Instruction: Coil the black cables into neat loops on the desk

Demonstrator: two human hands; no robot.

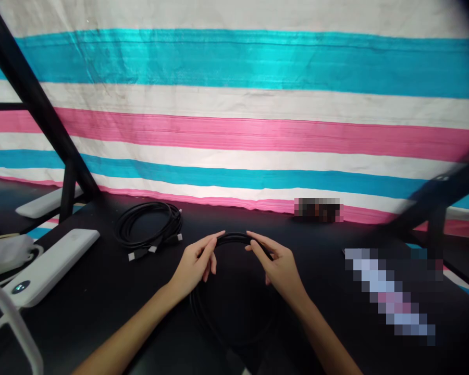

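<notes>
Both hands shaping 1 black cable into a loop on the dark worktop

The left hand [193, 264] and the right hand [278, 265] each pinch the far arc of a black cable [234, 238] between thumb and fingertips, a narrow grip closed on the cord; the rest of its loop hangs back toward the body, between the wrists, and is hard to make out against the black worktop [113, 291]. By my reading the coil is formed but loose, with no tie visible, so the winding looks partly done and securing it remains. Beyond the left grip, well apart, lies a coiled cable bundle [148, 224] with its plugs showing, seemingly finished. Further left of that grip sits a white power bank [49, 268].
</notes>
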